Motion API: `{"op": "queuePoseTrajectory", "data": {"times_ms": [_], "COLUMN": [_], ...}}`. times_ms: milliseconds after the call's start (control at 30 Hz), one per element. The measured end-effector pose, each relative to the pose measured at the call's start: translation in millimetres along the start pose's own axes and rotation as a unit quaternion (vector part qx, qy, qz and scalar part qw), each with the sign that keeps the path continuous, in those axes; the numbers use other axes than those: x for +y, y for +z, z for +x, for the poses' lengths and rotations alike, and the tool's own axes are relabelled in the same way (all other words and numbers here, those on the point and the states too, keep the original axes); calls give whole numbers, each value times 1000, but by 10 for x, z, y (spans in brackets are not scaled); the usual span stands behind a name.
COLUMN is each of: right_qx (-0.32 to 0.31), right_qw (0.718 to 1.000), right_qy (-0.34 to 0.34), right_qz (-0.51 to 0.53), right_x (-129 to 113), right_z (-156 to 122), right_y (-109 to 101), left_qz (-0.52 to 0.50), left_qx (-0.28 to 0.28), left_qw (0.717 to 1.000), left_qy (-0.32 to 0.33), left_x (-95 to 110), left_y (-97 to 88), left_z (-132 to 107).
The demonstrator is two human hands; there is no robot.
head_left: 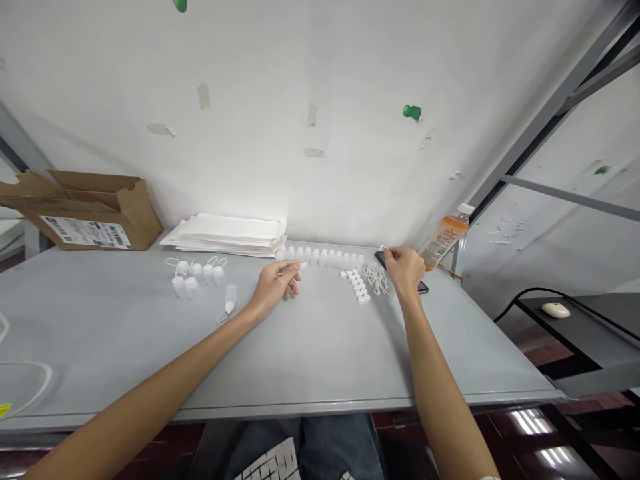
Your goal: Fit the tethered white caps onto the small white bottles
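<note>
Thumb and fingertips of my left hand (276, 285) pinch a small white cap (303, 265), just in front of a row of small white bottles (323, 257) along the wall. Over on the right, my right hand (406, 269) is closed in a pinch above a dark phone (423, 288); a bit of white cord (383, 248) shows at its fingertips. Between the hands lie a group of white caps (359, 287) and a tangle of white cords (376, 278). Left of my left hand, several capped bottles with cord loops (193, 288) stand together, and one bottle (231, 297) lies nearer me.
A stack of white paper (227, 233) lies against the wall, with an open cardboard box (95, 213) at the far left. An orange drink bottle (446, 237) stands behind my right hand. A white cable (37, 387) crosses the grey table's (320, 353) left end.
</note>
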State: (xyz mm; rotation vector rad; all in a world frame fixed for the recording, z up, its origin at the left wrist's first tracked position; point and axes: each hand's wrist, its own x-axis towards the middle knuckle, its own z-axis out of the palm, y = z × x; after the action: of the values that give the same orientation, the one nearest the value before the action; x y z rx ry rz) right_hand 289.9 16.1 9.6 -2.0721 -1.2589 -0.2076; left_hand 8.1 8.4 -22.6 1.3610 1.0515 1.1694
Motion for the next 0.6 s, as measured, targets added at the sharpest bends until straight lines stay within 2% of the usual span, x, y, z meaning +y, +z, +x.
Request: {"op": "queuePoseTrajectory", "data": {"times_ms": [133, 300, 467, 600], "right_qx": [-20, -98, -122, -144], "right_qw": [999, 995, 991, 988], "right_qy": [24, 34, 32, 6], "right_qz": [21, 1, -33, -57], "right_x": [94, 218, 246, 248], "right_z": [62, 116, 100, 72], "right_y": [-49, -85, -31, 36], "left_qz": [4, 5, 12, 13], "left_qx": [-12, -22, -22, -24], "left_qw": [1000, 1000, 1000, 1000], "left_qy": [-2, -5, -1, -1], "left_x": [-44, -75, -70, -57], "left_y": [12, 11, 5, 10], "left_z": [1, 7, 13, 7]}}
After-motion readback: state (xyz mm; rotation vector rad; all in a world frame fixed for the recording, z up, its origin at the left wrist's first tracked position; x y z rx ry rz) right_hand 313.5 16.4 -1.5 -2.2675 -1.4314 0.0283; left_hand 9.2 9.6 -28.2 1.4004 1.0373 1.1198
